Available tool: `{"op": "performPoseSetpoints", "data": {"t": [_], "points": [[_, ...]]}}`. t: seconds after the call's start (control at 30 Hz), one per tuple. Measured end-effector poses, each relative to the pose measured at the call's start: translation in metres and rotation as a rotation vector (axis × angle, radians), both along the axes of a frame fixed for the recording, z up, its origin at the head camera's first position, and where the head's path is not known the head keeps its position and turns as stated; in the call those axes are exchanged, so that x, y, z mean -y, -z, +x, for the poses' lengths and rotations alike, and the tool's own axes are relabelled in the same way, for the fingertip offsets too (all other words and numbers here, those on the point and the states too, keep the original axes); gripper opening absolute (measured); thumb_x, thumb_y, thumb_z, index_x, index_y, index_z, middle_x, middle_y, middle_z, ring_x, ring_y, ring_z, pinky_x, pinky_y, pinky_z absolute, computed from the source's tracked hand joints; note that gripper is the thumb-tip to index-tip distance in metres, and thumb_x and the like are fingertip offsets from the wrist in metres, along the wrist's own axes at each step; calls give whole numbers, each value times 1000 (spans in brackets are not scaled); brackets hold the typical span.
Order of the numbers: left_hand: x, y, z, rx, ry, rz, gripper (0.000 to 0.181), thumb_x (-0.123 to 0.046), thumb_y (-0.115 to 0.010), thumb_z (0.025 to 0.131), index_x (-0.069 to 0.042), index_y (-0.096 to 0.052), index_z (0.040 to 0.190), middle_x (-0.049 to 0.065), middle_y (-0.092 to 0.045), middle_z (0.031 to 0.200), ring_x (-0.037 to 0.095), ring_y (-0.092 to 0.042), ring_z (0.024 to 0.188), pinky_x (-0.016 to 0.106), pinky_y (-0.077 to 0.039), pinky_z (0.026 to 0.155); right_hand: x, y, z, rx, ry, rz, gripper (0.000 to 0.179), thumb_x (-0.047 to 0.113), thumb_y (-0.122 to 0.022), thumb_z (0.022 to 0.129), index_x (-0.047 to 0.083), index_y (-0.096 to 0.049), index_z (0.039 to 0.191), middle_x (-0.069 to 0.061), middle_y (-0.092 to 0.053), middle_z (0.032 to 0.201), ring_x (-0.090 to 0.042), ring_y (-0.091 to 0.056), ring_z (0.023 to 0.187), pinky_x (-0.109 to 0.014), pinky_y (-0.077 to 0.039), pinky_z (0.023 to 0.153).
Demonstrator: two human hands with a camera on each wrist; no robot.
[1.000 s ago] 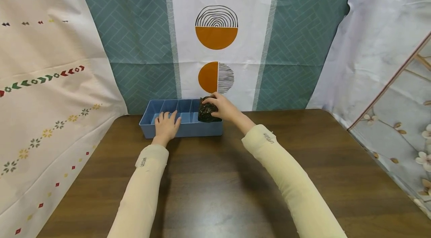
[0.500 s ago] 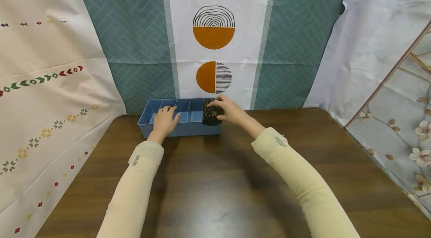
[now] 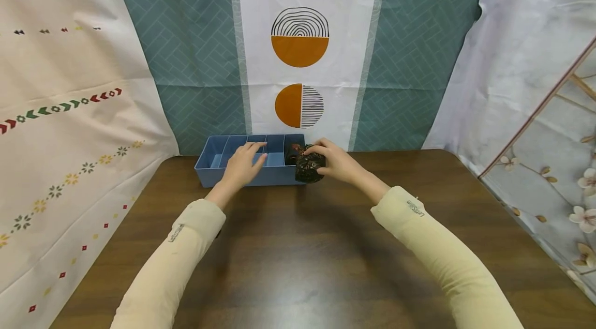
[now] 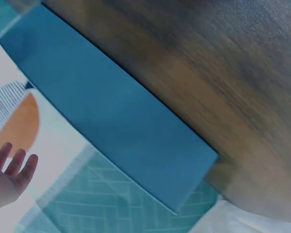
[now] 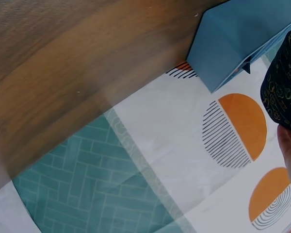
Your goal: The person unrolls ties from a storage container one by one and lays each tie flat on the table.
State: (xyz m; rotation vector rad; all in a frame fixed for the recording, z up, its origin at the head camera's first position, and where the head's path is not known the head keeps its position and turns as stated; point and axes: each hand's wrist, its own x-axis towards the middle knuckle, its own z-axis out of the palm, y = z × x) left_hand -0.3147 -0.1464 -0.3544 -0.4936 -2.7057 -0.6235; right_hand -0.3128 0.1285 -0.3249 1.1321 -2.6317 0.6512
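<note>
A long blue divided box stands at the back of the table against the hanging cloth. My right hand pinches a black item with a gold pattern between fingers and thumb, at the box's right front corner. In the right wrist view the same black item has a soft, rounded outline; its exact kind does not show. A dark, reddish item shows in the rightmost compartment. My left hand, fingers extended and thumb apart, hovers over the front of the box with nothing in it.
The brown wooden table stretches in front of the box. A green and white patterned cloth hangs directly behind it. Patterned cloths also hang at the left and right sides.
My right hand has moved right and toward me with the black patterned item, from over the right compartments to the front corner. My left hand has shifted right along the box.
</note>
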Motion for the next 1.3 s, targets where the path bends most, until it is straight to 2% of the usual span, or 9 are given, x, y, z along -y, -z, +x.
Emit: {"op": "performPoseSetpoints", "data": {"t": [0.23,0.3,0.47,0.73,0.9,1.0,1.13,1.23,1.3], "points": [[-12,-1,16,12,95,36,42,-29,-50,98,-13,-50,137,15,-52,135,36,-49,123,55,-42,101,-12,7,9,6,-2,-28,45,-1,-70,79,10,-61,122,-14,-52,121,-19,-49,66,-36,-47,70],[-15,0,20,24,107,32,42,-30,-50,98,-14,-49,137,14,-52,135,35,-49,124,54,-42,101,-14,11,12,10,3,-33,45,-1,-71,79,10,-61,121,-15,-52,121,-20,-53,70,-38,-49,73],[-18,8,29,31,120,18,41,-28,-52,97,-14,-51,136,13,-54,134,34,-50,124,54,-43,99,-18,23,17,31,12,-53,45,-1,-72,78,10,-62,120,-14,-53,121,-30,-56,106,-45,-51,86],[-21,25,37,32,143,51,39,-28,-53,97,-12,-54,133,12,-58,129,31,-56,117,51,-48,93,-22,44,21,81,14,-99,44,-5,-71,77,8,-62,118,-15,-52,122,-32,-55,110,-45,-50,85],[-24,37,39,57,153,67,41,-28,-54,97,-11,-53,133,11,-58,129,31,-58,114,50,-49,91,-22,58,21,97,8,-105,43,-4,-71,77,7,-62,117,-15,-52,121,-29,-56,104,-43,-50,79],[-27,42,41,75,157,78,41,-28,-54,96,-10,-54,133,12,-60,126,31,-59,111,49,-50,89,-20,65,20,108,5,-102,42,-3,-71,78,7,-62,117,-15,-52,119,-24,-58,90,-37,-48,72],[-35,46,42,104,163,94,41,-29,-57,95,-10,-55,132,14,-62,122,31,-60,107,48,-50,87,-18,73,18,131,-5,-97,41,-3,-70,78,6,-62,116,-14,-52,117,-19,-51,66,-27,-44,64],[-42,50,44,127,164,98,43,-30,-59,93,-10,-56,131,14,-62,120,31,-61,105,48,-50,85,-16,79,16,144,-14,-92,41,-3,-70,78,6,-62,116,-14,-52,117,-17,-47,61,-24,-42,60],[-47,52,44,154,165,104,44,-30,-60,93,-10,-55,131,15,-62,120,31,-60,107,48,-50,86,-14,83,16,145,-11,-83,41,-2,-71,78,7,-62,116,-14,-53,117,-16,-50,67,-24,-43,64]]}}
